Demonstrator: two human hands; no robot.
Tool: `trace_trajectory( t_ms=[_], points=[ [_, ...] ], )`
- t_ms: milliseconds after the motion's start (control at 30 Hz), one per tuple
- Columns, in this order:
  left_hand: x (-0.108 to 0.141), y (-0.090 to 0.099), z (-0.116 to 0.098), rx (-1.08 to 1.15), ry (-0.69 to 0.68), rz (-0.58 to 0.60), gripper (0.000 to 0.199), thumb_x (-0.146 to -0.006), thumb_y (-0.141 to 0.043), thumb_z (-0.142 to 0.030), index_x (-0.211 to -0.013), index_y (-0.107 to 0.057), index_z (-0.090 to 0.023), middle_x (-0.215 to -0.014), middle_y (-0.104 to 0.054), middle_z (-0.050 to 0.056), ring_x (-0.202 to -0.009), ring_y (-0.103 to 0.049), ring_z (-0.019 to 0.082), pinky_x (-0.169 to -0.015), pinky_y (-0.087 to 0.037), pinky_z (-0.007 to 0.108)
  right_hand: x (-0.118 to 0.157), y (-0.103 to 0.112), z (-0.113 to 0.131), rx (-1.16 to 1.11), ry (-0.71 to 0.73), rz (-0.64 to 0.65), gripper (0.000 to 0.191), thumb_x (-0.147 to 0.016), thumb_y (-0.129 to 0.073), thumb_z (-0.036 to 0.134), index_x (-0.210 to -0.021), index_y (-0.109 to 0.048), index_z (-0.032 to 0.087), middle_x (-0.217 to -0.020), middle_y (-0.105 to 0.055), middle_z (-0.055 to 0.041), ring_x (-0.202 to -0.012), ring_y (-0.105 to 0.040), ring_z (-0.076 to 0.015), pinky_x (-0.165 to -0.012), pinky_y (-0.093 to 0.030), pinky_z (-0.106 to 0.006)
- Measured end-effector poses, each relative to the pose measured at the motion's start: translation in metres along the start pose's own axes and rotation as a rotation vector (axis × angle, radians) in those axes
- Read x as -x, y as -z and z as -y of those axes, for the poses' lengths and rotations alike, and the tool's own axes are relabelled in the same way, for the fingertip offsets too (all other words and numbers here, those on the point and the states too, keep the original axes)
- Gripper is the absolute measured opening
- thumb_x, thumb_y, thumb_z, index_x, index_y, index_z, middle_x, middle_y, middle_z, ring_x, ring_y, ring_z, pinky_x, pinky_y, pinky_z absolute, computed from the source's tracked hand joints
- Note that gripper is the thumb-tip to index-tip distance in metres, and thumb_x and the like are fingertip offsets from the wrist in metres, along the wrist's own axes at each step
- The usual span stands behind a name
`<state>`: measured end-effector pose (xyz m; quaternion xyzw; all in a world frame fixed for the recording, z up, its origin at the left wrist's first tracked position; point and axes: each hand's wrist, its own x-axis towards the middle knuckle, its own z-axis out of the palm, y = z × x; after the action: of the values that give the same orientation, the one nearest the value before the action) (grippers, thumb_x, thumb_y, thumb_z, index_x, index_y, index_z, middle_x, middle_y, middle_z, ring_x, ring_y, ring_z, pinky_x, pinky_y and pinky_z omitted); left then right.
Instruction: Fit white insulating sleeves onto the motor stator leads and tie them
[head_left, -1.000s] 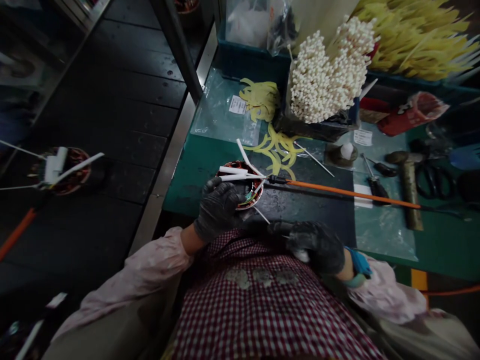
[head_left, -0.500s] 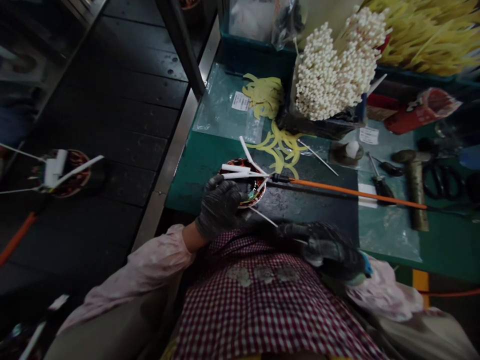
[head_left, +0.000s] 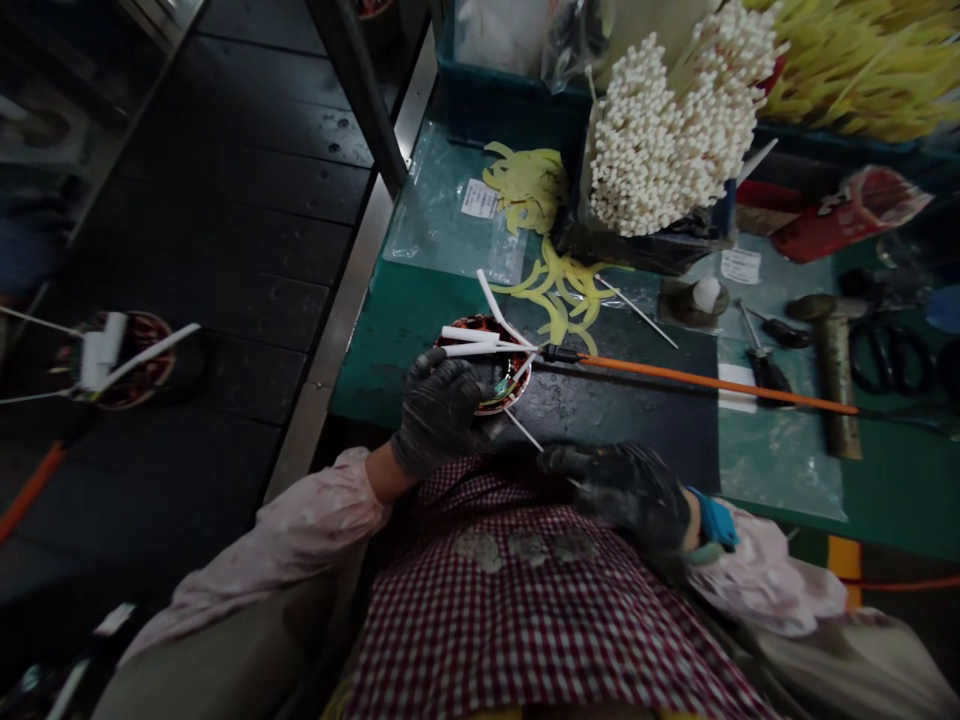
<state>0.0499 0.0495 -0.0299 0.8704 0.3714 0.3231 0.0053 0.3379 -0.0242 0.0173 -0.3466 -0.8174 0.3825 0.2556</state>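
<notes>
My left hand (head_left: 441, 410), in a dark grey glove, is closed against the near left side of a motor stator (head_left: 474, 325) with copper-red windings. Its fingers cover part of the rim and reach the end of a white sleeve (head_left: 471, 349). More white sleeves lie across the top, and an orange cable (head_left: 705, 378) runs off to the right from a black joint. A thin white strand (head_left: 523, 430) slants from the stator's near edge to the fingertips of my right hand (head_left: 619, 485). That gloved hand is pinched at the strand's end and slightly blurred.
Yellow curved strips (head_left: 555, 300) lie behind the stator. A box of thin white sticks (head_left: 637, 150) stands farther back. To the right are a hammer (head_left: 832, 380), a screwdriver (head_left: 766, 372) and black-handled scissors (head_left: 889, 360). Another stator (head_left: 139, 375) sits at left.
My right hand has shifted slightly left, and its wrist with the blue band shows more plainly. Less of the white strand's length shows. My left hand stays at the stator.
</notes>
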Motion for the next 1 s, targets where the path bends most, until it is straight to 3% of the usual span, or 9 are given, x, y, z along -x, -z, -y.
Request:
trace_trajectory(
  t_ms=[167, 300, 400, 467, 533, 600, 667, 800, 1000],
  points=[
    [-0.006, 0.002, 0.001, 0.065, -0.038, -0.071, 0.021, -0.102, -0.075, -0.046, -0.116, -0.072, -0.030, -0.121, -0.088, 0.001, -0.116, -0.082, 0.025, -0.117, -0.055, 0.047, -0.057, -0.012, -0.009, 0.385, -0.102, -0.184, 0.032, -0.117, -0.064, 0.043, -0.129, -0.085, 0.022, -0.111, -0.089, -0.0114, -0.092, -0.083, -0.0243, -0.074, -0.062, -0.033],
    [-0.009, 0.004, 0.004, 0.109, -0.037, -0.057, 0.016, -0.101, -0.076, -0.043, -0.113, -0.078, -0.032, -0.119, -0.088, -0.001, -0.114, -0.083, 0.023, -0.118, -0.056, 0.046, -0.110, 0.000, -0.001, 0.564, -0.378, 0.014, 0.032, -0.115, -0.066, 0.034, -0.134, -0.085, 0.016, -0.103, -0.088, -0.0164, -0.086, -0.079, -0.0273, -0.075, -0.057, -0.035],
    [-0.011, 0.002, 0.005, 0.105, -0.021, -0.067, 0.017, -0.101, -0.075, -0.046, -0.107, -0.080, -0.032, -0.111, -0.088, -0.001, -0.109, -0.083, 0.024, -0.115, -0.056, 0.046, -0.131, 0.007, 0.004, 0.533, -0.381, 0.088, 0.025, -0.111, -0.066, 0.024, -0.123, -0.087, 0.016, -0.100, -0.087, -0.0150, -0.087, -0.078, -0.0258, -0.079, -0.057, -0.035],
    [-0.011, 0.001, 0.004, 0.118, -0.022, -0.103, 0.015, -0.100, -0.077, -0.045, -0.105, -0.080, -0.031, -0.110, -0.088, -0.001, -0.108, -0.082, 0.024, -0.116, -0.055, 0.045, -0.132, 0.010, 0.002, 0.444, -0.339, 0.042, 0.025, -0.111, -0.067, 0.027, -0.121, -0.087, 0.017, -0.102, -0.088, -0.0122, -0.088, -0.078, -0.0231, -0.082, -0.059, -0.033],
    [-0.011, 0.000, 0.002, 0.118, -0.033, -0.123, 0.014, -0.101, -0.076, -0.044, -0.105, -0.080, -0.031, -0.113, -0.088, 0.000, -0.110, -0.082, 0.023, -0.118, -0.054, 0.045, -0.126, 0.013, -0.004, 0.184, -0.251, -0.080, 0.031, -0.115, -0.062, 0.036, -0.121, -0.086, 0.017, -0.107, -0.089, -0.0100, -0.090, -0.079, -0.0207, -0.084, -0.061, -0.032],
    [-0.010, 0.001, 0.001, 0.077, -0.006, -0.078, 0.018, -0.104, -0.073, -0.045, -0.110, -0.081, -0.031, -0.117, -0.088, 0.000, -0.114, -0.081, 0.023, -0.121, -0.054, 0.046, -0.119, 0.018, -0.010, -0.150, -0.144, -0.149, 0.038, -0.117, -0.058, 0.042, -0.121, -0.086, 0.017, -0.111, -0.089, -0.0088, -0.094, -0.081, -0.0200, -0.087, -0.064, -0.032],
    [-0.008, 0.002, 0.001, 0.055, 0.040, 0.019, 0.025, -0.103, -0.071, -0.050, -0.113, -0.081, -0.029, -0.120, -0.088, 0.001, -0.117, -0.081, 0.024, -0.123, -0.054, 0.048, -0.113, 0.023, -0.015, -0.332, -0.088, -0.121, 0.034, -0.112, -0.066, 0.045, -0.117, -0.087, 0.018, -0.111, -0.089, -0.0076, -0.097, -0.082, -0.0208, -0.090, -0.066, -0.034],
    [-0.005, 0.004, 0.004, 0.102, 0.101, 0.168, 0.022, -0.100, -0.074, -0.053, -0.103, -0.080, -0.031, -0.120, -0.088, -0.001, -0.121, -0.081, 0.026, -0.127, -0.052, 0.052, -0.105, 0.025, -0.028, -0.295, -0.104, -0.143, 0.021, -0.100, -0.080, 0.036, -0.108, -0.086, 0.018, -0.104, -0.089, -0.0073, -0.091, -0.082, -0.0198, -0.089, -0.067, -0.033],
    [-0.010, 0.002, 0.000, 0.149, 0.011, -0.084, 0.014, -0.106, -0.072, -0.046, -0.106, -0.076, -0.032, -0.111, -0.089, -0.003, -0.111, -0.084, 0.022, -0.119, -0.054, 0.049, -0.101, 0.015, -0.043, -0.213, -0.064, -0.172, 0.026, -0.102, -0.078, 0.041, -0.110, -0.086, 0.018, -0.102, -0.088, -0.0076, -0.089, -0.081, -0.0192, -0.089, -0.067, -0.032]
  ],
)
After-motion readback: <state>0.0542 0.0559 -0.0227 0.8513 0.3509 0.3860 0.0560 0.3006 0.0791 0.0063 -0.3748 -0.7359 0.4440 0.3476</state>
